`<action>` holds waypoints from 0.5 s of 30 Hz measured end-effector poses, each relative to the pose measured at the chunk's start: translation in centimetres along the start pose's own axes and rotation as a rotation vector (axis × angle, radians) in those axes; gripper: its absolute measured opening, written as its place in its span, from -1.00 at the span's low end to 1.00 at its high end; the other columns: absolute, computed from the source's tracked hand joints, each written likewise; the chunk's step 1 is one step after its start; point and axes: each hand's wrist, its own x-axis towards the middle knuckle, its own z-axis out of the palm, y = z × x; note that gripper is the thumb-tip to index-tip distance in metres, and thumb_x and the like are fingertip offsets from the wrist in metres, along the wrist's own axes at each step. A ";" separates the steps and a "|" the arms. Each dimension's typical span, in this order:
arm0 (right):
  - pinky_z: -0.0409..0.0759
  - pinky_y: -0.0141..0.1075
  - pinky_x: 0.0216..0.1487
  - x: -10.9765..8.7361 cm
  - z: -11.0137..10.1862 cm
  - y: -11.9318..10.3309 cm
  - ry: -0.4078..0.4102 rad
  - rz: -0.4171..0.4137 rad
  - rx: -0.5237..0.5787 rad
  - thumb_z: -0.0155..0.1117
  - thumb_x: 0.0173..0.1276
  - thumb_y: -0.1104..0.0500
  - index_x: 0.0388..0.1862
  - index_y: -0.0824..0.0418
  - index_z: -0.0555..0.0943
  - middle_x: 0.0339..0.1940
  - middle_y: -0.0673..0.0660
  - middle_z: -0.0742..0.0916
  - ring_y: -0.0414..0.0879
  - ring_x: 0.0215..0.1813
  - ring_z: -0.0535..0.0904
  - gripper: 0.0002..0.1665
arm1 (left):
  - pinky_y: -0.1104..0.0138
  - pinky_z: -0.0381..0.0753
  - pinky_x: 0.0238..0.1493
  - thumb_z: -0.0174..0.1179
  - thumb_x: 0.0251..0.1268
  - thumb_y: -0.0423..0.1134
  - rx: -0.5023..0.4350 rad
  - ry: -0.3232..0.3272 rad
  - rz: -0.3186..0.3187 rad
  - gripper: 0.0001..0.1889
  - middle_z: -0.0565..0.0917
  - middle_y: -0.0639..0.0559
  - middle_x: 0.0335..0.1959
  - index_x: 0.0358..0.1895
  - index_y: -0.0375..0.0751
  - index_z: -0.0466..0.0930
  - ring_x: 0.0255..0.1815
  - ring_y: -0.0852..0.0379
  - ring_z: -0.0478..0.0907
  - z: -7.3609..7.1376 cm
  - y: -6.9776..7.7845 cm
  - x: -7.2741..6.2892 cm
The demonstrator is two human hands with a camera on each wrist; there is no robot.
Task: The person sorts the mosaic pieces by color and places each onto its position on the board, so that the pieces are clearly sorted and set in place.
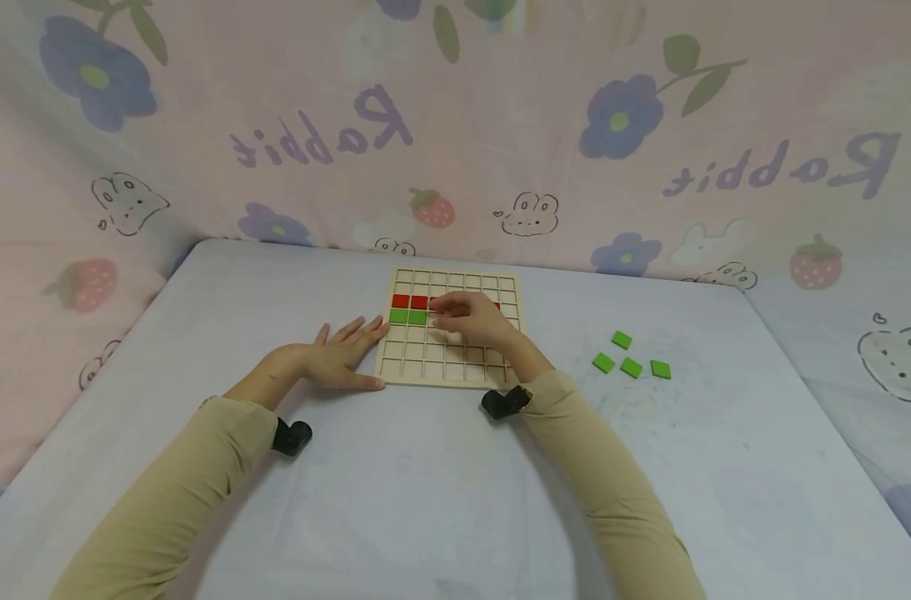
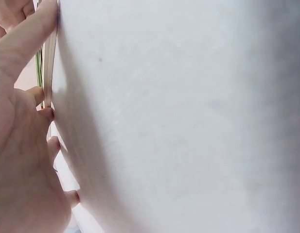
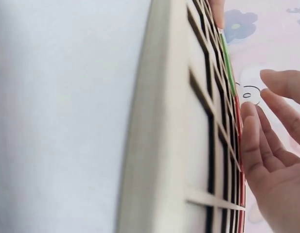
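Observation:
On the table lies a wooden grid board (image 1: 413,371) with square cells. One row holds red tiles (image 1: 400,301), partly hidden by my right hand (image 1: 473,318). In the row just nearer to me, two green tiles (image 1: 407,317) sit side by side at the left end. My right hand hovers over these rows, its fingers bent loosely and its thumb apart from them, with nothing visible between the fingertips (image 3: 269,76). At the board's left edge my left hand (image 1: 338,360) rests with fingers spread, thumb and fingertips against the wooden side (image 2: 50,63).
Several loose green tiles (image 1: 631,367) lie on the white-covered table (image 1: 425,483) to the right of the board. A cloth backdrop (image 1: 485,125) with flowers and rabbits rises behind the table and along its sides. Each wrist carries a small black camera (image 1: 503,403).

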 end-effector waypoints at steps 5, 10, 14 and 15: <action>0.57 -0.20 0.07 -0.4 -0.4 0.1 0.007 -0.013 0.005 0.32 0.30 0.09 0.13 0.16 0.60 0.11 0.14 0.67 -0.04 0.07 0.59 -0.57 | -0.34 -0.53 0.34 0.07 0.30 0.25 0.009 -0.001 -0.019 0.01 -0.36 -0.10 0.58 0.55 -0.10 -0.35 0.56 -0.20 -0.49 0.1 -0.1 0.2; 0.56 -0.25 0.02 -0.9 -0.6 0.0 0.028 0.003 -0.006 0.32 0.31 0.09 0.14 0.15 0.60 0.09 0.13 0.67 -0.06 0.02 0.60 -0.58 | -0.34 -0.52 0.34 0.07 0.31 0.24 0.010 -0.006 -0.018 0.00 -0.35 -0.11 0.58 0.55 -0.11 -0.34 0.56 -0.19 -0.49 0.1 -0.1 0.3; 0.55 -0.30 -0.05 -1.3 -0.9 -0.1 0.037 0.013 0.013 0.32 0.30 0.11 0.14 0.17 0.60 0.04 0.12 0.69 -0.08 -0.06 0.62 -0.58 | -0.34 -0.53 0.34 0.07 0.31 0.24 0.008 -0.015 -0.019 0.00 -0.36 -0.11 0.58 0.55 -0.11 -0.35 0.56 -0.20 -0.49 -0.1 0.2 0.1; 0.55 -0.31 -0.06 -1.4 -1.0 -0.1 0.038 0.010 0.017 0.32 0.30 0.12 0.14 0.18 0.60 0.04 0.13 0.69 -0.08 -0.07 0.62 -0.57 | -0.34 -0.53 0.34 0.07 0.31 0.24 0.006 -0.015 -0.018 0.00 -0.36 -0.11 0.58 0.55 -0.11 -0.35 0.56 -0.20 -0.49 -0.1 0.2 0.1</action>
